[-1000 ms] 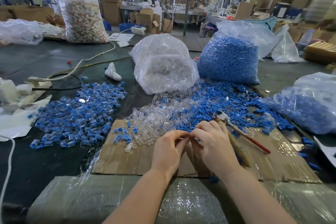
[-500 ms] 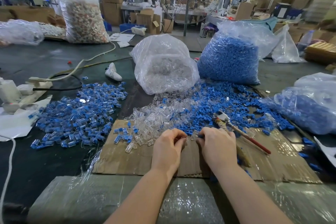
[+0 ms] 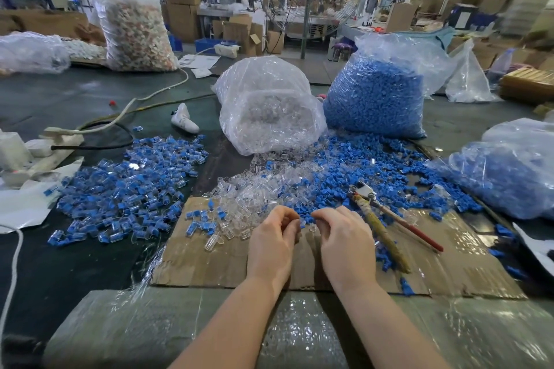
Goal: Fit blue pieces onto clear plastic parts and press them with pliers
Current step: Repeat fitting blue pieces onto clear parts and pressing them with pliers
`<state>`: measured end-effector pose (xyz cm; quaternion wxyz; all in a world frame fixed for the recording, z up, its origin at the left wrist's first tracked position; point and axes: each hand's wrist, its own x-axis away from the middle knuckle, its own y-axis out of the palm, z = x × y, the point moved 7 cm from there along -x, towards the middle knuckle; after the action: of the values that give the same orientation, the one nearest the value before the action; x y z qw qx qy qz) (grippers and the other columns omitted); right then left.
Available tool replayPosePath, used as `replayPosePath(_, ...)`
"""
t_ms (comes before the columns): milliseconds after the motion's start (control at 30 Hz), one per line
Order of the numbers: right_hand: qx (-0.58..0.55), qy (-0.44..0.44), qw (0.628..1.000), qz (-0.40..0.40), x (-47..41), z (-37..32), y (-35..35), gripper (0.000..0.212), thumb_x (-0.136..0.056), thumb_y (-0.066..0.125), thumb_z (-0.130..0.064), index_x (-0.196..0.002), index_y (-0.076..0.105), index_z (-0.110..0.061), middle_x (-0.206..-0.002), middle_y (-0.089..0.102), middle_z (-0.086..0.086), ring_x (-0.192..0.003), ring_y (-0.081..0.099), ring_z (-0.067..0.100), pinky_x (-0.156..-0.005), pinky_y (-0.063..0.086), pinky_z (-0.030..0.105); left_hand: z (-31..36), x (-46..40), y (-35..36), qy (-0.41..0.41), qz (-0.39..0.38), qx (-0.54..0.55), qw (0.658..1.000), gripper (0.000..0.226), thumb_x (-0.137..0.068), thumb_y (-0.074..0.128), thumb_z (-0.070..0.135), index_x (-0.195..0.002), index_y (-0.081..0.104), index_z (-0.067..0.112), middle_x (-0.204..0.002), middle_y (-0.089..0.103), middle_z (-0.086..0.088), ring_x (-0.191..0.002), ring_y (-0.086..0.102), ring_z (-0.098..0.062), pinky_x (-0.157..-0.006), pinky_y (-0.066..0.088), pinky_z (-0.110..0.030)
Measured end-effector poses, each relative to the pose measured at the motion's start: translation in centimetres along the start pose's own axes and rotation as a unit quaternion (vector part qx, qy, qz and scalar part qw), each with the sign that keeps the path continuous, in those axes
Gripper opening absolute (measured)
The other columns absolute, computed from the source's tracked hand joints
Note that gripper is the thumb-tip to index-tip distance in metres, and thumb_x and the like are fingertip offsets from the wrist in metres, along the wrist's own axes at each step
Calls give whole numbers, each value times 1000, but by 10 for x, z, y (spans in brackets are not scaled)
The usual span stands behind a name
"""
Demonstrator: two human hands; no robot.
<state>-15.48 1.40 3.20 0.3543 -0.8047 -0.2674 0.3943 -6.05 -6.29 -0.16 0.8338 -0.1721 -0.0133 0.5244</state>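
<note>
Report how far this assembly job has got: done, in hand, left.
Done: a heap of assembled blue-and-clear parts lies at the left.
In hand: left hand and right hand have fingers curled at the loose piles' edge; what they hold is hidden. The pliers lie untouched on the cardboard.
Left: loose clear parts, loose blue pieces, and bags of clear parts and blue pieces.

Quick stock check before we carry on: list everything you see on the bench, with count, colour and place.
clear bag: one, clear parts, centre back
blue bag: one, blue pieces, right of clear bag
side bag: one, blue contents, far right
assembled pile: many, blue and clear, left
clear parts: many, loose, centre
blue pieces: many, loose, right of centre
pliers: one, red and taped handles, on cardboard
cardboard: one sheet, brown, front
left hand: fingers curled, contents hidden
right hand: fingers curled, contents hidden
</note>
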Motion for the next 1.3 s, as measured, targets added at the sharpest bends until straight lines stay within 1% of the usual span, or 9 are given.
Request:
replayPosePath(100,-58,4,998,18,2,0,-4,11,-90,59,-12,-96,68,-12,-90,67,0,-86,58,19,-80,45,32,-2,-1,0,-17,-2,15,1000,21,-91,55,12,-82,56,32,-79,64,5,-75,63,-11,-72,55,-26)
replayPosePath(267,-70,3,997,9,8,-2,-2,4,-88,62,-14,-88,65,-14,-82,66,-2,-80,58,19,-74,44,31,-2,-2,-1,-13,4,9,1000,25,-90,57,10,-79,55,32,-76,65,3,-74,63,-13,-73,55,-29)
replayPosePath(467,-65,-13,998,-3,6,-7,-1,1,-86,64,-15,-84,63,-15,-79,65,-2,-78,57,19,-72,43,31,-3,-2,-1,-5,-2,10,1000,26,-90,58,10,-76,56,31,-70,63,5,-68,62,-10,-64,50,-16)
replayPosePath(567,-61,-24,998,-7,7,-9,0,4,-85,65,-16,-83,62,-15,-76,64,-3,-76,56,18,-70,43,30,-1,-2,-1,0,-3,10,1000,28,-89,58,9,-74,55,32,-66,62,7,-61,58,-1,-58,43,-7)
replayPosePath(733,-43,-19,999,-9,7,-9,3,4,-85,64,-18,-84,61,-16,-78,64,-3,-78,56,19,-70,39,29,3,-2,0,26,-19,-31,999,23,-88,61,12,-75,57,32,-68,61,11,-63,54,8,-59,39,-4)
replayPosePath(800,-37,-21,999,-10,6,-9,4,3,-85,64,-16,-85,62,-15,-79,65,-1,-78,57,20,-70,37,28,3,-3,0,31,-26,-41,998,18,-88,61,14,-79,60,29,-69,62,12,-63,55,7,-59,39,-4)
replayPosePath(867,-35,-22,999,-11,6,-8,4,3,-86,63,-17,-87,64,-14,-81,66,0,-80,58,21,-71,39,29,2,-3,0,22,-28,-19,999,18,-88,61,13,-78,61,28,-70,63,10,-62,55,7,-59,40,-5)
replayPosePath(1067,-64,-45,997,-23,5,-5,2,19,-84,68,-15,-102,69,-15,-94,68,-3,-92,59,16,-80,41,24,0,-3,1,2,-27,27,999,23,-90,58,10,-78,59,30,-72,65,7,-62,59,4,-60,45,-9)
replayPosePath(1300,-70,-75,994,-31,6,-8,0,21,-80,72,-18,-100,72,-19,-87,66,-7,-86,56,13,-76,43,24,1,-2,2,-4,-35,38,999,20,-91,55,9,-83,59,26,-76,65,-1,-64,58,-3,-59,45,-8)
